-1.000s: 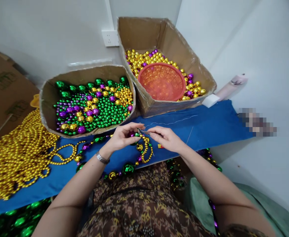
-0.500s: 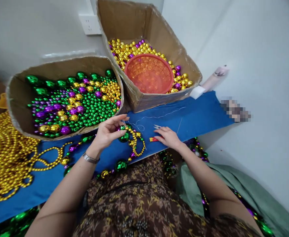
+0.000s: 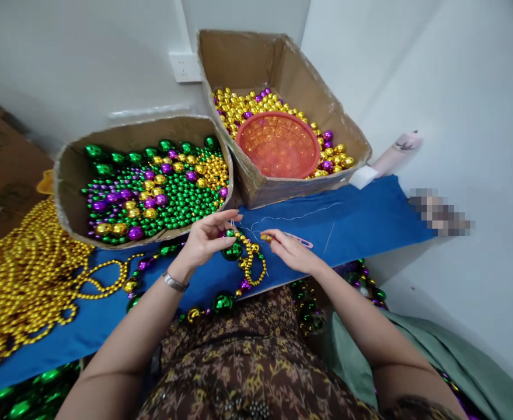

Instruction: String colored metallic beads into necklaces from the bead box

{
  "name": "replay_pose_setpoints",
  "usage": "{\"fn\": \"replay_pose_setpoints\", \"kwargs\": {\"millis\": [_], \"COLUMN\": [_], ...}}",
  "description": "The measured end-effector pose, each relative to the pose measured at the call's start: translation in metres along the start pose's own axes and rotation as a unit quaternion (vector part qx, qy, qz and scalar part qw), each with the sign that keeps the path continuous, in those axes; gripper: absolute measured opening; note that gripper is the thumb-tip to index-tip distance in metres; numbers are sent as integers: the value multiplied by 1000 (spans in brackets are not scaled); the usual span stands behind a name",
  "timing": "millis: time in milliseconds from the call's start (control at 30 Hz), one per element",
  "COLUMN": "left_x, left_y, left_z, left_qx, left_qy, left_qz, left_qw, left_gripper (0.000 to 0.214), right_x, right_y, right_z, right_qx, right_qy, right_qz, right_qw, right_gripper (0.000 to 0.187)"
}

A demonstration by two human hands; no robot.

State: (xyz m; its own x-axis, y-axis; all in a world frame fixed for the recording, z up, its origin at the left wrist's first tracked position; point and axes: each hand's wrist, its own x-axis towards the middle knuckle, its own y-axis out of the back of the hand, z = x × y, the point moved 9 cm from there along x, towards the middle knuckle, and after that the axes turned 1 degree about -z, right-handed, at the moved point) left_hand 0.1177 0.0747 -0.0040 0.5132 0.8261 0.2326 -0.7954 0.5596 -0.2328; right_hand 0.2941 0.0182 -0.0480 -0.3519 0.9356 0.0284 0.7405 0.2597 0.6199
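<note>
From my remote station, I observe the left hand (image 3: 206, 239) raised over the worktop (image 3: 370, 216), wrist bent slightly, thumb set below extended fingers. It grips the white thread (image 3: 232, 224) at the fingertips. The bead strand (image 3: 222, 303) hangs below that grip and runs down to the worktop's near edge. The right hand (image 3: 295, 252) is back-up, fingers curled, forearm entering from the near side; it grasps a small yellow object (image 3: 265, 237). A pink handle (image 3: 303, 241) lies just beyond it, partly covered. Along the far edge I register the left box (image 3: 63, 210) of mixed beads and the right box (image 3: 339, 111) carrying a red basket (image 3: 278, 172). Gold bead chains (image 3: 28, 274) occupy the left end.
</note>
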Motion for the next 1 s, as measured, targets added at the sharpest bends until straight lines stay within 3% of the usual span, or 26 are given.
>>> {"fn": "replay_pose_setpoints", "kwargs": {"millis": [167,300,400,500,767,1000], "left_x": [0,1,1,1,0,0], "left_y": [-2,-2,-2,-4,-2,-3], "left_z": [-1,-2,-3,-3,-2,-5], "left_qx": [-11,-23,-30,-40,-54,-73], "left_qy": [8,11,13,15,7,19], "left_qz": [-5,0,-1,-5,5,8], "left_qw": [1000,1000,999,999,998,997], "left_gripper": [55,56,58,58,56,55], "right_x": [24,37,46,55,61,61], "right_y": [8,15,16,16,15,14], "right_z": [-29,-56,-68,-74,-84,-89], "right_qx": [80,11,-39,-89,-177,-207], "right_qy": [26,70,92,112,166,221], "right_qz": [20,40,47,71,121,120], "right_qw": [996,997,994,987,963,945], "right_gripper": [34,30,43,52,39,40]}}
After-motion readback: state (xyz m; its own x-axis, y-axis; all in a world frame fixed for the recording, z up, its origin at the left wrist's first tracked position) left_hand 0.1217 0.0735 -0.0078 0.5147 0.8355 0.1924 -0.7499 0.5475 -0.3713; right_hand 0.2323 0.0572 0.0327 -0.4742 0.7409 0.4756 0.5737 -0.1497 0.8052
